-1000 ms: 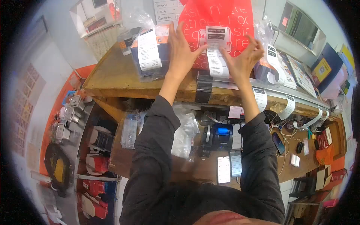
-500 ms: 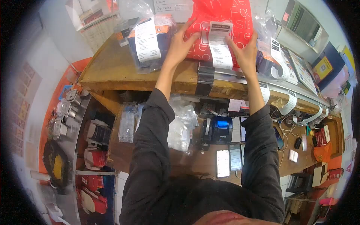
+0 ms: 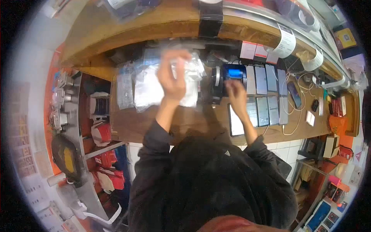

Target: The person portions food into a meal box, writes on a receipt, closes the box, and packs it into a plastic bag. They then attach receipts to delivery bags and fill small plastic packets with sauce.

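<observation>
One printer (image 3: 236,73), at least eight phones (image 3: 261,111) on the desk (image 3: 154,125). Printer's mid-desk toward the back edge, right by the right hand (image 3: 236,92); plastic bags (image 3: 148,87) sit near the back left corner, under the left hand (image 3: 172,77). Both arms reach forward, fingers kinda half-curled. Too blurry, can't tell if either's gripping or touching anything.

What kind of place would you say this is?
Probably a takeaway order counter: phones lie in rows by a small printer, receipts hang from the shelf edge, and plastic bags are piled nearby.
</observation>
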`<act>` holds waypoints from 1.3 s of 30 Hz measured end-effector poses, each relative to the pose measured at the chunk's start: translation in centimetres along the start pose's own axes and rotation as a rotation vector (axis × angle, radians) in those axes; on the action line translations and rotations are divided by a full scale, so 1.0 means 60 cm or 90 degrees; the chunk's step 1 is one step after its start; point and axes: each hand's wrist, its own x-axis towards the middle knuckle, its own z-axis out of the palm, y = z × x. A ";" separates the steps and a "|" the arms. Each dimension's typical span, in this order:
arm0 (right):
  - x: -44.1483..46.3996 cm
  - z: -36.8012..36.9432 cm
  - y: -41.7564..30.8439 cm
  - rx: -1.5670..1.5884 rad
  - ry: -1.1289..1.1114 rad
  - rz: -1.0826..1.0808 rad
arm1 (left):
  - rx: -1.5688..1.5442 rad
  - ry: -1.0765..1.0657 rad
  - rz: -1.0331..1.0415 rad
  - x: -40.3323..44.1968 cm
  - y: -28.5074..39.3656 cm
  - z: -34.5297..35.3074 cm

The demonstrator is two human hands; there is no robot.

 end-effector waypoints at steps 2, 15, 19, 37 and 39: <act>-0.049 0.041 0.055 -0.017 0.014 0.172 | 0.099 -0.295 -0.188 -0.095 -0.066 0.028; -0.142 0.073 0.094 0.130 0.021 0.257 | 0.165 -0.386 -0.147 -0.232 -0.160 0.110; -0.149 0.081 0.147 -0.138 0.029 0.128 | 0.173 -0.331 -0.213 -0.203 -0.115 0.093; 0.251 -0.072 -0.357 0.138 0.129 -0.422 | 0.413 0.135 0.084 0.297 0.075 -0.002; 0.286 -0.067 -0.375 0.300 0.094 -0.285 | 0.430 0.141 0.109 0.299 0.090 0.019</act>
